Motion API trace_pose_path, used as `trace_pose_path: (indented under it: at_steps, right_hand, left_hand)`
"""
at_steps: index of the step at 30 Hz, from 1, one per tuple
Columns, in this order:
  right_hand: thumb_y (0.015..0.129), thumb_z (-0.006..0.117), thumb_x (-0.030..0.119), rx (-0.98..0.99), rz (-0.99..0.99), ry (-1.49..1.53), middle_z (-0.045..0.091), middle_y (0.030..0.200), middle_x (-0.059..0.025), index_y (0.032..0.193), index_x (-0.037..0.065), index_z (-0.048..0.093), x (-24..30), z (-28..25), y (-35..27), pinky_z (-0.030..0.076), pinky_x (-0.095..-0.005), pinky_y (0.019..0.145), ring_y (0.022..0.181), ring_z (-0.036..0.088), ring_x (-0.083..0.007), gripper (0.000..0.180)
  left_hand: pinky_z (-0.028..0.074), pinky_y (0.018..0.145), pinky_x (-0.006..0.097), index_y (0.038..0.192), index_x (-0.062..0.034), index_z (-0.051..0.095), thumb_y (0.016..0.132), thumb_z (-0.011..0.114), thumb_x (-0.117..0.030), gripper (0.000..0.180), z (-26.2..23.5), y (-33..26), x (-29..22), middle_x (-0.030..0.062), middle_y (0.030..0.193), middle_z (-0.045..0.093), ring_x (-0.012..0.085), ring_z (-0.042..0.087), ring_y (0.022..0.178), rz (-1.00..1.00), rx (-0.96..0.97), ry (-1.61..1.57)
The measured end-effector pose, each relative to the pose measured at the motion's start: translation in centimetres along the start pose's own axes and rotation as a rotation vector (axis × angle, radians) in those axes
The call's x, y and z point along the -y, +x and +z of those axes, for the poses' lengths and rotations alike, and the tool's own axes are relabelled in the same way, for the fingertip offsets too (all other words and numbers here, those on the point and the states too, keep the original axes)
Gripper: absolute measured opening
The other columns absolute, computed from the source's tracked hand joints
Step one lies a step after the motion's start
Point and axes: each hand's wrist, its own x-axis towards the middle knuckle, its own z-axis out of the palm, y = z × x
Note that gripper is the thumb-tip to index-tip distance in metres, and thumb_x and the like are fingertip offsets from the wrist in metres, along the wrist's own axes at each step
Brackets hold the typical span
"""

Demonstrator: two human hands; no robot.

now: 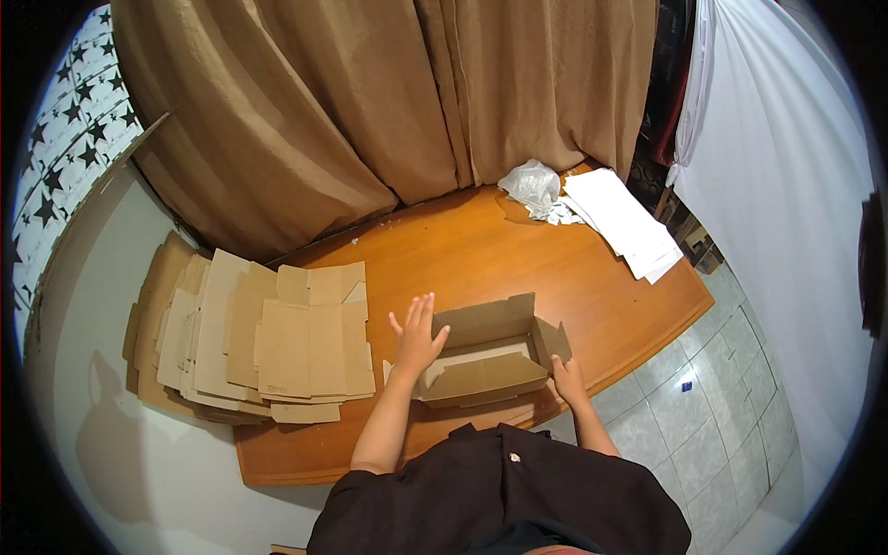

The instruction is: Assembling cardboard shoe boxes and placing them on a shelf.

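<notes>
An open-topped brown cardboard box [487, 377] sits near the table's front edge, its walls raised and some flaps sticking up. My left hand [419, 335] is at the box's left end, fingers stretched out and spread, with the palm against or close to the cardboard. At the opposite end my right hand [567, 377] grips the right wall near its front corner, thumb on the cardboard and the other fingers partly hidden. The inside shows a pale bottom. To the left lies a stack of flat, unfolded cardboard boxes [314, 338], overlapping one another.
The wooden table [453, 250] has a curved front edge. At its far right lie white paper sheets [622, 222], a clear plastic bag [532, 185] and small white pieces [561, 213]. Brown curtains [305, 102] hang behind; a white cloth [777, 185] hangs at the right.
</notes>
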Motion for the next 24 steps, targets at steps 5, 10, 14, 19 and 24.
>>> trace_pose_path:
  at_steps: [5, 10, 14, 19, 24]
  right_hand:
    - [0.091, 0.046, 0.019, -0.046, 0.083, 0.153, 0.059, 0.076, -0.0069, 0.089, -0.004, 0.056, -2.9, 0.7, -0.5, 0.044, -0.0283, 0.058, 0.066, 0.056, -0.0147, 0.026]
    - [0.091, 0.047, 0.021, 0.009, 0.201, 0.288, 0.057, 0.077, -0.0035, 0.089, 0.001, 0.056, -5.5, 0.3, -0.5, 0.044, -0.0255, 0.056, 0.066, 0.054, -0.0124, 0.022]
    - [0.091, 0.048, 0.021, 0.032, 0.248, 0.327, 0.055, 0.078, -0.0024, 0.089, 0.003, 0.055, -5.6, 0.2, -0.1, 0.044, -0.0254, 0.055, 0.068, 0.055, -0.0119, 0.020]
    - [0.091, 0.046, 0.017, 0.117, 0.247, 0.247, 0.058, 0.088, -0.0040, 0.100, -0.001, 0.054, -1.6, -0.4, 0.0, 0.046, -0.0284, 0.069, 0.078, 0.057, -0.0158, 0.022]
    - [0.090, 0.044, 0.012, 0.008, -0.061, 0.202, 0.052, 0.120, -0.0124, 0.125, -0.004, 0.045, 0.2, 1.3, -0.1, 0.037, -0.0287, 0.095, 0.109, 0.051, -0.0218, 0.038]
  left_hand:
    - [0.017, 0.104, 0.058, 0.107, -0.0179, 0.064, 0.079, 0.062, -0.030, 0.030, -0.7, -0.9, 1.4, 0.0075, 0.125, 0.051, 0.0251, 0.044, 0.119, 0.228, 0.213, -0.160]
    - [0.022, 0.103, 0.052, 0.097, -0.0174, 0.069, 0.078, 0.063, -0.030, 0.024, -1.6, -3.3, 2.1, 0.0047, 0.117, 0.058, 0.0227, 0.050, 0.113, 0.185, 0.435, -0.338]
    - [0.018, 0.104, 0.053, 0.102, -0.0187, 0.069, 0.080, 0.061, -0.037, 0.030, -0.8, -4.7, 2.7, 0.0059, 0.119, 0.058, 0.0209, 0.050, 0.115, 0.103, 0.583, -0.335]
    - [0.002, 0.104, 0.061, 0.109, -0.0189, 0.066, 0.078, 0.058, -0.055, 0.048, -0.4, -5.9, 2.4, 0.0075, 0.135, 0.046, 0.0240, 0.035, 0.130, 0.054, 0.775, -0.249]
    - [-0.003, 0.105, 0.061, 0.116, -0.0207, 0.062, 0.076, 0.053, -0.063, 0.059, 0.0, -5.8, 2.4, 0.0075, 0.141, 0.038, 0.0254, 0.026, 0.135, 0.044, 0.845, -0.222]
